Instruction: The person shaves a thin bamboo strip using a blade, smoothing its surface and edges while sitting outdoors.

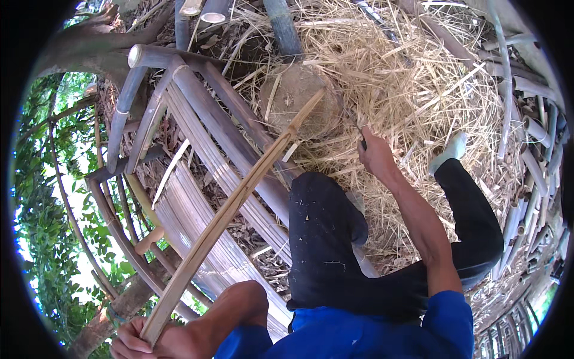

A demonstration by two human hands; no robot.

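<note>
My left hand [156, 340], at the lower left, is wrapped round the near end of a long split bamboo strip [233, 204]. The strip slants up to the right. Its far end lies over a round wooden block [308, 122], and I cannot tell whether it touches the top. Just right of the block, my right hand [378, 154] is closed round the dark handle of a knife [351, 115]. Its thin blade points up and left along the block's right edge, apart from the strip. Part of the handle is hidden in my fist.
A bamboo bench or rack [206, 107] with slats [206, 218] stands left of my legs. Shavings [412, 90] cover the ground round the block. A dark bamboo pole [281, 27] rises behind it. Several bamboo pieces [532, 161] are piled at the right. My bare foot [449, 152] rests on the shavings.
</note>
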